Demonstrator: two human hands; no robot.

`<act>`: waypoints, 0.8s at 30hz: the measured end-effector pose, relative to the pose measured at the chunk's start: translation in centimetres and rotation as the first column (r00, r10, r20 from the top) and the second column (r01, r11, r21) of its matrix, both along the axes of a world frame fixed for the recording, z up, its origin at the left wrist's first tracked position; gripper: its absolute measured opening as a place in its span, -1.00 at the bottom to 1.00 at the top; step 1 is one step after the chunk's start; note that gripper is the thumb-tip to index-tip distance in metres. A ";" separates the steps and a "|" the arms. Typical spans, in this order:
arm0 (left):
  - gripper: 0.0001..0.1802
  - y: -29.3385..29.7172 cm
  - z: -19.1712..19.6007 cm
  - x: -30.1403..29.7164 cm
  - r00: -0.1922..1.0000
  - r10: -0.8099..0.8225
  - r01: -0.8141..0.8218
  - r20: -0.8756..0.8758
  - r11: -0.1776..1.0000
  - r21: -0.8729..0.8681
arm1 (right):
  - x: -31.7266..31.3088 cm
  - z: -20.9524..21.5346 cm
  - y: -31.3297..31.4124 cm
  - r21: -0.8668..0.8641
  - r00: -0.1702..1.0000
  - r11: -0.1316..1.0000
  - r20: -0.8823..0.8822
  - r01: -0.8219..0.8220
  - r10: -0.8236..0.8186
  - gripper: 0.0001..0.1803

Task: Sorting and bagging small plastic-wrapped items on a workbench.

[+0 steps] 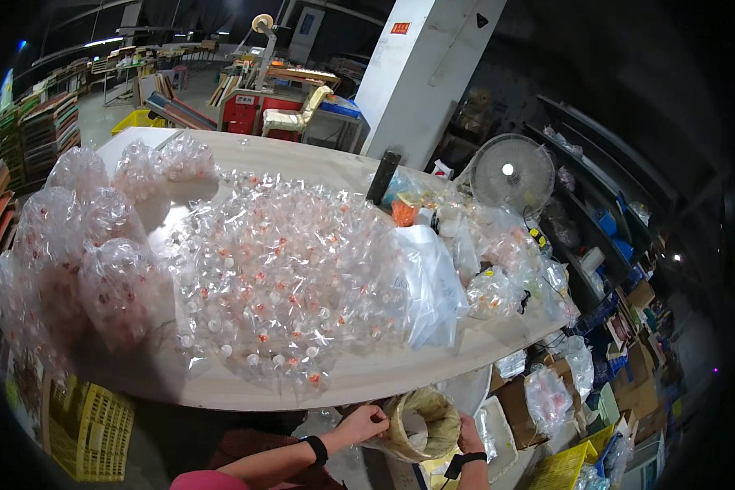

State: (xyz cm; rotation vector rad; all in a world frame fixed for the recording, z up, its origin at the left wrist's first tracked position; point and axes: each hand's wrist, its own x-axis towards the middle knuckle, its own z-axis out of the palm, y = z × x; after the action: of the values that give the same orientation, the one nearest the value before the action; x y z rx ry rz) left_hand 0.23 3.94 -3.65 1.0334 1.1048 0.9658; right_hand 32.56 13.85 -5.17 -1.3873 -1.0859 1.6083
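Observation:
Below the table's near edge stands a round, yellowish-brown bucket-like container [444,406] with a thick, rough rim and a pale inside. My left hand [366,424] is at its left side, fingers curled in a pinch close to the rim; whatever they grip is too small to name. On the opposite side my right hand [469,434] is closed beside the rim, its fingertips partly hidden. Both wrists wear dark bands. Across the table spreads a wide heap of small clear plastic packets [278,261] with orange-red and white bits inside.
Large filled clear bags [118,282] crowd the table's left end. Flat translucent bags [429,286] lie right of the heap, near a fan [512,173] and more bagged goods [494,294]. Yellow crates [90,429] and open cartons stand low on both sides. A white pillar [416,73] rises behind.

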 end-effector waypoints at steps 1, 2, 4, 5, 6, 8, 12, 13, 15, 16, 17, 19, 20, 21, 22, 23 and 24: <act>-0.72 -0.2 0.0 0.0 1.000 0.007 -0.007 -0.004 0.999 0.044 | -0.3 0.3 -0.1 -0.001 1.000 1.000 0.012 -0.004 0.004 -0.76; -0.75 -0.4 0.0 0.2 1.000 0.007 -0.006 -0.006 0.996 0.088 | -0.1 0.2 -0.3 0.002 1.000 1.000 0.009 0.000 0.000 -0.76; -0.75 -0.3 -0.1 -0.1 0.999 -0.036 0.039 -0.038 0.995 0.095 | 0.6 -0.3 -0.5 0.072 0.994 0.997 0.106 -0.035 0.027 -0.75; -0.76 -0.4 0.2 -0.3 0.995 -0.076 0.082 -0.066 0.992 0.095 | 0.9 -0.8 -0.5 0.071 0.994 0.997 0.103 -0.031 0.023 -0.75; -0.76 -0.5 0.5 -0.5 0.994 -0.080 0.086 -0.069 0.992 0.094 | 1.4 -1.4 -0.3 0.078 0.991 0.997 0.133 -0.029 0.019 -0.75; -0.77 -0.7 1.1 -0.9 0.957 -0.168 0.194 -0.236 0.977 0.092 | 1.8 -2.3 0.1 0.082 0.987 0.996 0.160 -0.027 0.013 -0.74; -0.77 -1.1 -1.1 -0.6 0.974 -0.152 0.164 -0.169 0.985 0.060 | 1.5 -3.0 0.1 0.075 0.997 0.997 0.078 0.023 -0.029 -0.71; -0.76 -1.0 -2.5 -0.4 0.940 -0.112 0.164 -0.322 0.976 0.140 | 1.2 -3.0 0.1 0.076 0.996 0.996 0.074 0.043 -0.049 -0.68; -0.75 -0.9 -3.0 -0.2 0.882 -0.066 0.185 -0.466 0.959 0.213 | 2.0 -4.2 0.6 0.035 0.997 0.998 0.059 0.049 -0.051 -0.65; -0.74 -0.7 -3.2 0.0 0.833 -0.071 0.186 -0.549 0.970 0.158 | 2.2 -4.9 0.9 -0.003 0.998 0.999 0.044 0.046 -0.046 -0.62; -0.72 -0.6 -3.3 0.0 0.775 -0.075 0.175 -0.628 0.979 0.100 | 2.2 -5.6 1.3 -0.007 0.999 0.999 0.039 0.037 -0.037 -0.62; -0.72 0.0 -6.9 0.3 0.782 0.010 0.124 -0.624 0.978 0.170 | 1.4 -6.6 2.3 0.038 1.000 0.999 0.003 -0.003 0.003 -0.57; -0.72 0.2 -7.7 1.2 0.801 0.044 0.133 -0.597 0.959 0.249 | 9.5 -11.9 2.0 0.045 0.999 0.999 0.020 0.030 -0.031 -0.57; -0.72 0.0 -6.4 1.4 0.817 0.008 0.171 -0.577 0.952 0.255 | 14.6 -15.5 1.8 0.050 0.991 0.990 0.020 0.130 -0.132 -0.65; -0.72 -0.2 -4.0 1.1 0.799 -0.046 0.234 -0.599 0.942 0.241 | 12.8 -18.9 2.1 0.048 0.975 0.974 0.007 0.224 -0.224 -0.70; -0.72 -0.5 -3.3 0.5 0.763 -0.054 0.243 -0.644 0.948 0.207 | 11.1 -19.6 2.0 0.029 0.980 0.979 -0.010 0.199 -0.199 -0.70; -0.72 -0.8 -3.7 0.4 0.757 -0.044 0.225 -0.652 0.954 0.198 | 8.8 -18.5 2.9 0.043 0.985 0.984 -0.032 0.173 -0.172 -0.69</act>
State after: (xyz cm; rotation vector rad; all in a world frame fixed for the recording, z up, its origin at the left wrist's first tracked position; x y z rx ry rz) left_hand 0.62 3.13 -7.31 1.7298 1.4529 0.6516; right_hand 41.37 16.73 -23.70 -1.3848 -0.9527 1.4648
